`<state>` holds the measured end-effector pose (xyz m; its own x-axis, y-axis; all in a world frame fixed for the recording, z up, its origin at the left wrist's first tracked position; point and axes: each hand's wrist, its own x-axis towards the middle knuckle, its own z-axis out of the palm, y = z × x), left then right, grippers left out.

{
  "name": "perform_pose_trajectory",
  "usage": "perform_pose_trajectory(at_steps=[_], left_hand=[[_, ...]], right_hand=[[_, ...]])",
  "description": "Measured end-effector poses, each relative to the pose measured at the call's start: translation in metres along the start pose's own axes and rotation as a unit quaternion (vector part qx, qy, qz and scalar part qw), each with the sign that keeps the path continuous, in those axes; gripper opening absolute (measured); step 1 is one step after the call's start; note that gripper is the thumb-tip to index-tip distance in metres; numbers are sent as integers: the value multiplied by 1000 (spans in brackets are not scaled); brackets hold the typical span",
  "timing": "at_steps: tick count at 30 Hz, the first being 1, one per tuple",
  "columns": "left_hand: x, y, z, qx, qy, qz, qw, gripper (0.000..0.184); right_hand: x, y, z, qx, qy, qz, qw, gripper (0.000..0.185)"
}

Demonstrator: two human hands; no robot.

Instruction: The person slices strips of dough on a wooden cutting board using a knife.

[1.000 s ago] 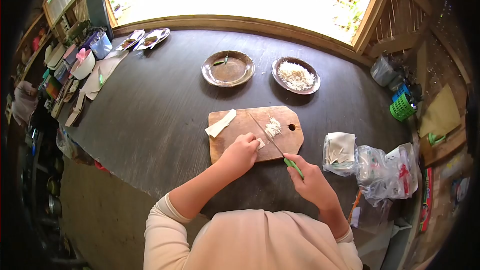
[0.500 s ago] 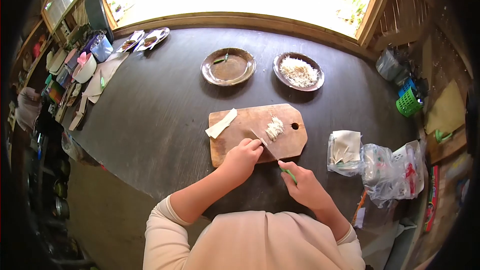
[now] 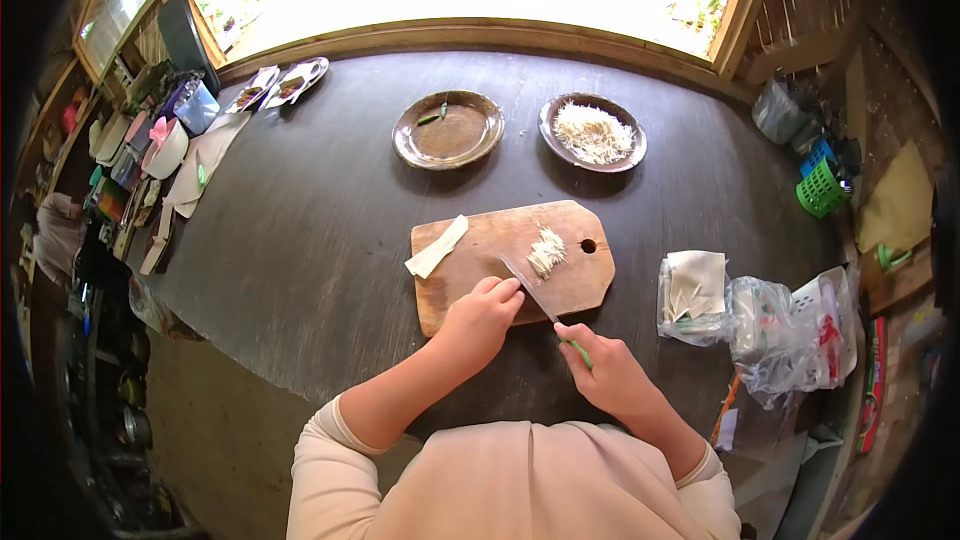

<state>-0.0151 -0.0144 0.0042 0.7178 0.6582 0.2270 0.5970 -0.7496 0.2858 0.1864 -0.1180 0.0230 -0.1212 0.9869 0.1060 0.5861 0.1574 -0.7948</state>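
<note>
My right hand point(image 3: 606, 368) is closed around the green handle of a knife point(image 3: 535, 292), whose blade slants up and left across the wooden cutting board point(image 3: 470, 285). Right beside the blade, my left hand point(image 3: 480, 318) rests on the board with curled fingers, pressing down a pale slice that is mostly hidden under the fingertips. Finely cut pale shreds point(image 3: 546, 252) lie in a small heap right of the blade. Flat pale slices point(image 3: 437, 247) lie at the board's upper left corner.
Beyond the board stand a brown plate point(image 3: 420, 153) with green chillies and a brown bowl point(image 3: 547, 145) of pale shreds. Plastic bags point(image 3: 785, 335) and a packet of pale pieces point(image 3: 694, 285) lie right. A green basket point(image 3: 822, 190) and cluttered shelves flank the dark table point(image 3: 300, 230).
The camera view has shifted slightly. The blade now shows a little more flatly beside my left fingertips, and the pale bit at those fingertips is less visible. Both hands keep their grip.
</note>
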Motion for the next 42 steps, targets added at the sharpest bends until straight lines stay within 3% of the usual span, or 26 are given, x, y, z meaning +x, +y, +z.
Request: perform_pose_trajectory(at_steps=[13,15,21,27,33,42], left_hand=[[2,-1,0,7,-2,-1,1000,30],[2,-2,-2,3,0,-3,1000,30],[2,-1,-2,8,-19,-7,1000,29],[1,-1,0,3,-21,-14,1000,28],[2,-2,-1,12,-29,-19,999,27],[3,-4,1,14,-20,-16,1000,28]], right_hand=[[11,11,9,5,55,-53,997,27],[10,1,1,57,37,11,998,28],[4,-3,-2,56,14,47,997,27],[15,11,10,30,51,-24,998,27],[6,-3,-4,75,14,64,995,25],[7,-1,0,80,24,57,995,24]])
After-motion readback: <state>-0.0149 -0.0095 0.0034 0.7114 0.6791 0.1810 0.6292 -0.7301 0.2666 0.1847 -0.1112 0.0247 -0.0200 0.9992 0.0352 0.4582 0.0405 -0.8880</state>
